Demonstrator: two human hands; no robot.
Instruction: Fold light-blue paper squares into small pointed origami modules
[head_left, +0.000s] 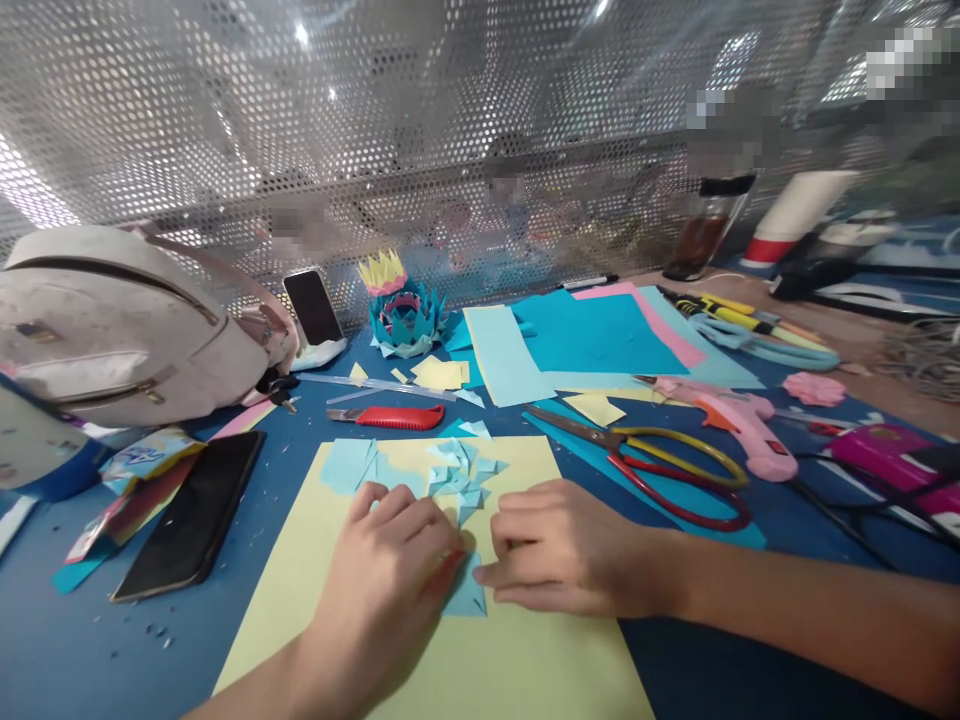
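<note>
A small light blue paper piece (469,590) lies on a pale yellow sheet (300,600) between my two hands. My left hand (394,560), fingers curled, presses on its left side; the thumb and fingertips are partly hidden. At the right edge of the same piece, the closed fingers of my right hand (559,545) pinch or press the paper. Just beyond my hands is a cluster of small folded light blue paper points (457,470). Flat light blue paper scraps (349,465) lie beside them, partly behind my left hand.
A red utility knife (397,416) and yellow-and-red-handled scissors (675,460) lie beyond the sheet. A pink glue gun (739,425) rests at right. A layered paper flower (405,315) stands behind, near coloured paper sheets (600,330). A dark phone (195,515) and pale backpack (112,330) are at left.
</note>
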